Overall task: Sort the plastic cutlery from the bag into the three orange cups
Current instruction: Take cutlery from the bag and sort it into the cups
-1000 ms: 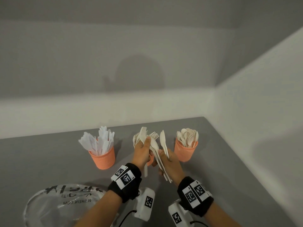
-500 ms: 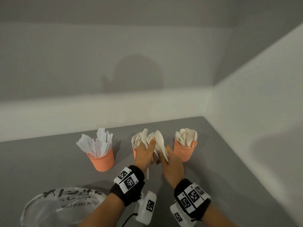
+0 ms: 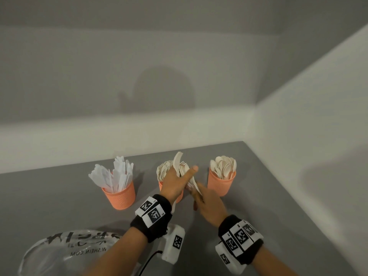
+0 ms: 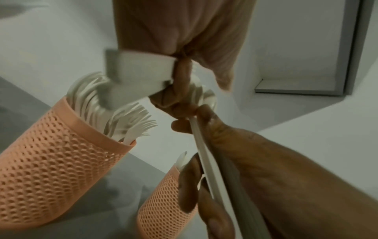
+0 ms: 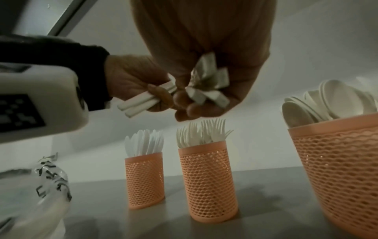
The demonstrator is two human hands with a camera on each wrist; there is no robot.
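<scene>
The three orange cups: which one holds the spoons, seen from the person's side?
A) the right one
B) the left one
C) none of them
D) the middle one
A: the right cup is full of round spoon bowls, while the middle cup holds forks and the left cup knives.

A grey tabletop (image 3: 258, 206) spreads beneath the grip — pale walls (image 3: 298, 136) rise beyond it and to its right, one carrying a soft shadow (image 3: 161, 90) above.
</scene>
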